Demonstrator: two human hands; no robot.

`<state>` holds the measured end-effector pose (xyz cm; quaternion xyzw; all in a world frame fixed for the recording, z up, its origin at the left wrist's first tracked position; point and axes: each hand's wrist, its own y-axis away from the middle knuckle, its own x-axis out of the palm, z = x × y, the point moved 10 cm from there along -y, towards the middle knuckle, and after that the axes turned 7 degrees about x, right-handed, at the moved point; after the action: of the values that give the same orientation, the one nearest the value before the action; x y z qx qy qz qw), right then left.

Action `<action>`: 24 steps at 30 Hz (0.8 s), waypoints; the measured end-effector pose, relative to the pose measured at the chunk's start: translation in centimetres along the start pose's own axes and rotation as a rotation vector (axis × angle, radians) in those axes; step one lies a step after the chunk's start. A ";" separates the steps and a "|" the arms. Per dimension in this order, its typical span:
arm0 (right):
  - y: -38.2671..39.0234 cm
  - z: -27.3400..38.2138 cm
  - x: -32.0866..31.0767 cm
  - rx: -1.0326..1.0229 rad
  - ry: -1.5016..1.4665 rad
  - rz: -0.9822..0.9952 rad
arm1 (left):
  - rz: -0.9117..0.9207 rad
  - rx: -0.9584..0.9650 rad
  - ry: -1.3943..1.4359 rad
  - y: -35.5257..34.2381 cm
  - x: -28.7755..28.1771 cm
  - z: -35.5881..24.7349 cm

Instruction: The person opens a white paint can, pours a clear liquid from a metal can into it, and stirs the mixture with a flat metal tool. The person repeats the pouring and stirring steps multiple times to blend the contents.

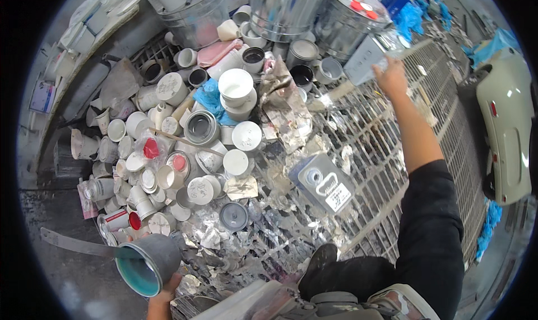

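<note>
My left hand (167, 287) grips a grey cup (166, 257) with a teal inside, tilted sideways at the lower left; a long flat stirring strip (75, 240) reaches across its mouth. At the upper right my outstretched right hand (392, 76) has its fingers closed on the edge of a grey rectangular metal can (367, 56). Between my hands, a square container (311, 191) with a white label lies on the metal grating (375, 152). A round grey lid (234, 216) is left of that container.
Many tubs and cups (172, 90) crowd the grating's left half, with crumpled paper (286, 112) and scraps among them. Steel drums (283, 8) stand at the back, blue plastic (409, 20) beside them. A shelf (95, 28) runs along the left. A pale green car (507, 132) is at the right.
</note>
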<state>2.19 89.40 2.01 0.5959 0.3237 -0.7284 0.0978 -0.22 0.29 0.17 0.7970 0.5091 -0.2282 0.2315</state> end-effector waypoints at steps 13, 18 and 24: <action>-5.4 -8.0 3.6 -0.259 -0.343 -0.150 | -0.197 -0.147 -0.116 1.5 -1.3 -7.3; -4.9 -14.2 4.0 -0.070 -0.378 -0.149 | -0.227 -0.313 -0.079 3.3 -2.6 -5.3; -1.5 -11.8 9.4 0.444 -0.691 -0.186 | -0.492 -0.573 0.084 7.2 -4.3 0.2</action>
<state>8.37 99.78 -7.15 0.2913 0.1595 -0.9432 0.0034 4.78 -5.57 3.62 0.5626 0.7373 -0.0923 0.3623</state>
